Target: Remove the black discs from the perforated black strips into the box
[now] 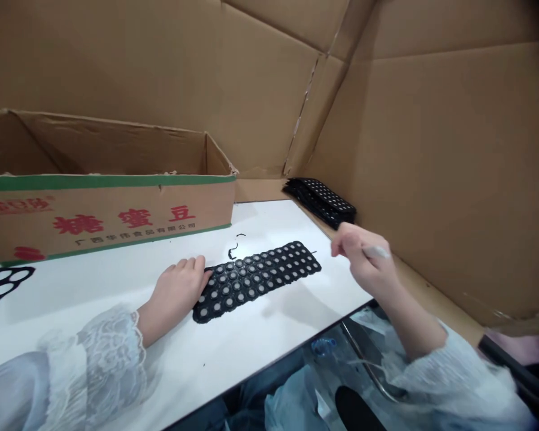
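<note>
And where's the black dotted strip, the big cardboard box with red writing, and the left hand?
Black dotted strip (257, 282): head view, the middle of its dotted face.
Cardboard box (112, 216): head view, its front wall.
Left hand (178, 291): head view, the back of the hand.

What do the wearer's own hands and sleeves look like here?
The left hand and right hand wear no gloves. The left sleeve is pale blue with a whitish lace cuff, its edge scalloped; the right sleeve is similarly pale, its trim blurred.
</note>
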The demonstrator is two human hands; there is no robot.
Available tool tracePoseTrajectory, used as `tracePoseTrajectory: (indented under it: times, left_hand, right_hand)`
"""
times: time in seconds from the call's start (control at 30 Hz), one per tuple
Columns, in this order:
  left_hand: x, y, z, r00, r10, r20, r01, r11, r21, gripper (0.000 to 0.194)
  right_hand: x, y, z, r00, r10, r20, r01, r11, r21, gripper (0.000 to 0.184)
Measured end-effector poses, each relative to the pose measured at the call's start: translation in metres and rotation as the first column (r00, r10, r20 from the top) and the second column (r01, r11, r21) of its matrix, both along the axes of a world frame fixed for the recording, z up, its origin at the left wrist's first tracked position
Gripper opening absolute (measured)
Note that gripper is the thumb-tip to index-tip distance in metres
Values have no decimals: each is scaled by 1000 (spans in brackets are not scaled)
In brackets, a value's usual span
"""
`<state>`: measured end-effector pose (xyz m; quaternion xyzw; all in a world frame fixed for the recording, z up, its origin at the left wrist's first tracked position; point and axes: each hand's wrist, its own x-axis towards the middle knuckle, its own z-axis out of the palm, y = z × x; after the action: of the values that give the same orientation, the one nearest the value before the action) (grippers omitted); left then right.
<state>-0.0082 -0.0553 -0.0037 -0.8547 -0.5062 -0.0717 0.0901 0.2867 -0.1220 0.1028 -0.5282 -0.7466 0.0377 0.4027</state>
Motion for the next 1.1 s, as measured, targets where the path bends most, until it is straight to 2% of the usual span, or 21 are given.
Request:
tracePoseTrajectory:
  times: [0.1, 0.2, 0.27, 0.33, 0.4, 0.43, 0.5, 0.57, 0.67, 0.77, 0.93, 1.03, 1.1]
  left_hand:
    - [-2, 4, -1, 994, -25, 104, 24, 1000, 12, 23]
    - [-8, 7, -2, 952, -37, 303, 77, 990, -121, 19]
    - [-11, 8, -2, 883, -10, 469, 138, 961, -239, 17]
    - [-14, 9, -2, 804, 29, 594, 199, 928, -315, 17]
    - [-17, 10, -2, 760, 56, 648, 240, 902, -359, 21]
    - [-18, 10, -1, 755, 65, 652, 257, 886, -385, 23]
    - [-21, 11, 1, 771, 77, 632, 279, 851, -444, 24]
    - [-22, 11, 5, 805, 72, 589, 274, 835, -478, 21]
    - [-24, 11, 10, 854, 26, 519, 237, 870, -433, 22]
    - [-27, 12, 16, 881, -57, 469, 270, 875, -401, 23]
    - [-33, 17, 19, 912, -209, 354, 348, 850, -395, 26]
    - [-33, 19, 16, 922, -213, 323, 323, 883, -341, 25]
    - [-32, 19, 13, 920, -195, 341, 305, 900, -310, 23]
  right_hand:
    - [-47, 24, 4, 940, 136, -314, -141, 990, 7, 59]
    - [-92, 61, -10, 849, 201, -489, -271, 960, -76, 69]
    - [-115, 85, -30, 772, 196, -604, -351, 924, -149, 73]
    - [-130, 102, -55, 672, 130, -729, -395, 896, -204, 70]
    - [-136, 111, -80, 580, 31, -814, -410, 875, -258, 66]
    - [-138, 113, -91, 572, -6, -821, -416, 860, -295, 64]
    - [-137, 111, -105, 595, 0, -804, -461, 819, -342, 61]
    - [-135, 106, -108, 624, 36, -780, -484, 802, -350, 58]
    - [-135, 98, -103, 724, 93, -683, -460, 804, -378, 51]
    - [-135, 93, -97, 808, 132, -574, -422, 809, -408, 38]
    - [-135, 90, -99, 862, 251, -441, -442, 797, -411, 22]
    - [-134, 89, -98, 895, 358, -266, -436, 825, -358, 21]
    - [-134, 88, -96, 895, 395, -208, -446, 815, -371, 27]
